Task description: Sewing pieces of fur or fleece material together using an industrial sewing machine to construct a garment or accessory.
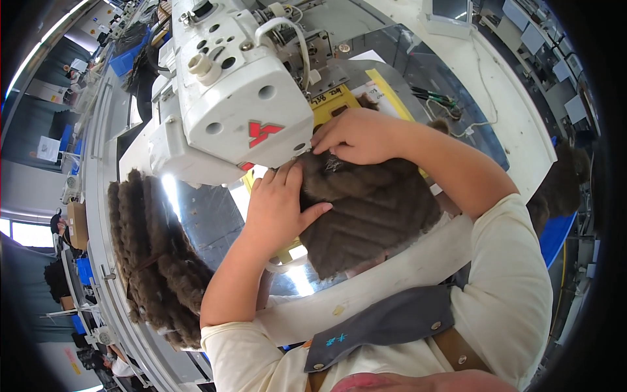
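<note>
A dark brown, furry fabric piece (372, 222) with stitched chevron lines lies in front of the white sewing machine (228, 98), its upper edge close to the machine head. My left hand (277, 206) rests along the fabric's left edge, fingers stretched toward the machine and thumb spread onto the cloth. At the upper edge, my right hand (366, 136) has its fingers bent and closed on the fabric, tips beside the machine head. Small pale threads show just below those fingertips. The machine head hides the needle area.
Bundled brown fur strips (153, 261) are piled left of the machine. Yellow-edged plates (336, 103) lie beyond my right hand. Green-handled tools (434, 98) and a thin cable (486, 123) rest at the table's right. A blue bin (558, 238) stands beyond my right arm.
</note>
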